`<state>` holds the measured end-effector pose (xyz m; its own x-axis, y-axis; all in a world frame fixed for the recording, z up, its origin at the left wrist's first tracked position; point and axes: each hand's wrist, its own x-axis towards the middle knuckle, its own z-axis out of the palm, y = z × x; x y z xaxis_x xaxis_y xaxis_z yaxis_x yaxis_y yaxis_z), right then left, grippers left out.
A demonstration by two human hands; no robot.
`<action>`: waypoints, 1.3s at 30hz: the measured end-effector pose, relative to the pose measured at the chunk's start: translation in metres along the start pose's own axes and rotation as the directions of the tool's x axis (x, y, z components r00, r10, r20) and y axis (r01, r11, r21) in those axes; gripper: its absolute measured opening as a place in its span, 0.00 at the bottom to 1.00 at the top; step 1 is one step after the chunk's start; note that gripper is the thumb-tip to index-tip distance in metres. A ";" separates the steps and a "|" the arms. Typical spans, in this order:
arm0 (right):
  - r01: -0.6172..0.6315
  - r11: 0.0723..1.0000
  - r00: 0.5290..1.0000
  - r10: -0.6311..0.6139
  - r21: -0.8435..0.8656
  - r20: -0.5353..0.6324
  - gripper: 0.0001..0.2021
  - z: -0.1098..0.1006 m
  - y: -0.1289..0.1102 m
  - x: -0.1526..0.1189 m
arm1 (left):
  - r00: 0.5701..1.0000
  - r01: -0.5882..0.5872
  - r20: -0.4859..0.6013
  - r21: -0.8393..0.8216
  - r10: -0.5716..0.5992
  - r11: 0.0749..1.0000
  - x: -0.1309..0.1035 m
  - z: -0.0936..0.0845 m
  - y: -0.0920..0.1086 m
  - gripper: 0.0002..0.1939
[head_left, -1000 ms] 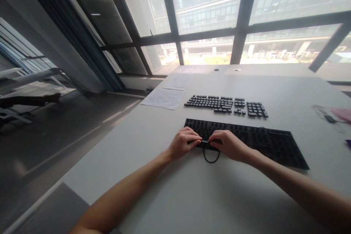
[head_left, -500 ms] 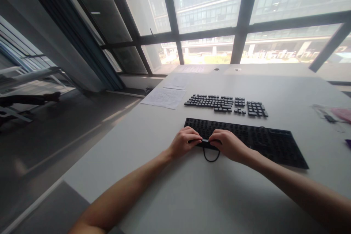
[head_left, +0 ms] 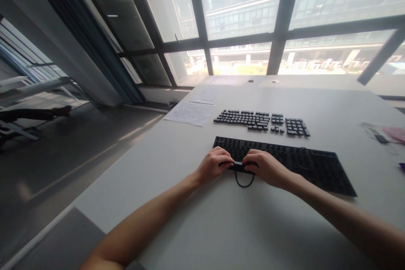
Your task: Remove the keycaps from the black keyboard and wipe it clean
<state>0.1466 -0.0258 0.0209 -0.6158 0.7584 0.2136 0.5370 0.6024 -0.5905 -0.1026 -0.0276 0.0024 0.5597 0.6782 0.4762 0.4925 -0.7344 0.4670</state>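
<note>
A black keyboard base (head_left: 300,162) without keycaps over most of its face lies on the white table. At its near left edge, my left hand (head_left: 215,163) and my right hand (head_left: 264,166) pinch the two ends of a long dark keycap (head_left: 238,163), which looks like a space bar. Fingers of both hands are closed on it, and its ends are hidden under them. A black cable loop (head_left: 244,184) sticks out below the keyboard between the hands. Behind the base, loose black keycaps (head_left: 261,120) lie in rows, grouped like a keyboard layout.
Printed paper sheets (head_left: 191,113) lie at the table's left edge. On the right are a pink item (head_left: 394,132) and a small black object (head_left: 382,139) with a thin cord. Windows (head_left: 240,4) rise behind the white table (head_left: 177,152). A person's leg (head_left: 28,114) shows at far left.
Both hands stay at the long keycap with almost no movement; my right hand has shifted very slightly to the right. The whole view has drifted a little.
</note>
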 end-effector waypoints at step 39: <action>0.212 0.935 0.966 -0.245 -0.284 -0.087 0.10 0.003 0.011 -0.038 | 0.988 -0.122 0.121 0.212 0.098 0.970 -0.001 -0.005 0.010 0.10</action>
<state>0.1739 -0.0488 0.0035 -0.6763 0.6062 0.4185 0.5353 0.7947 -0.2861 -0.1016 -0.0357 0.0103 0.6815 0.5950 0.4261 0.5505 -0.8004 0.2373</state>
